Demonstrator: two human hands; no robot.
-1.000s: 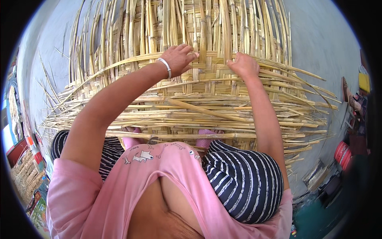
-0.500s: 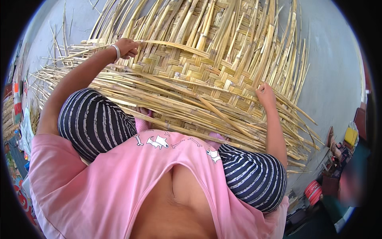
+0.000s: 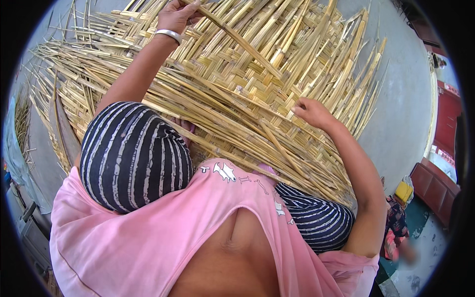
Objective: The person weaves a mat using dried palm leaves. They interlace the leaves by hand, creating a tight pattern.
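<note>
Woven mat (image 3: 257,89) of pale, straw-coloured split stems: spread on the grey floor (image 3: 403,94) in front of the person, crossing pattern clearest at its middle. One split strip (image 3: 240,39) slants above the mat, one end raised towards the mat's far left part, the other meeting the weave near its middle; cannot tell from where I stand whether that end passes under a crossing.

Left hand (image 3: 176,16): over the far left part of the mat, fingers pinching the raised end of the strip. White bracelet (image 3: 169,35) on that wrist. Right hand (image 3: 314,114): over the right part of the mat, fingers curled closed, thumb against forefinger; contact with the weave cannot be judged.

Loose strips (image 3: 222,121) lie in a dense band across the near part of the mat. Long unwoven ends fan out beyond its far and right sides.

Person bent low at the mat's near side: pink shirt (image 3: 118,242), dark striped trousers (image 3: 136,158). Well right of the mat: a yellow object (image 3: 404,191) and dark red furniture (image 3: 435,185).
</note>
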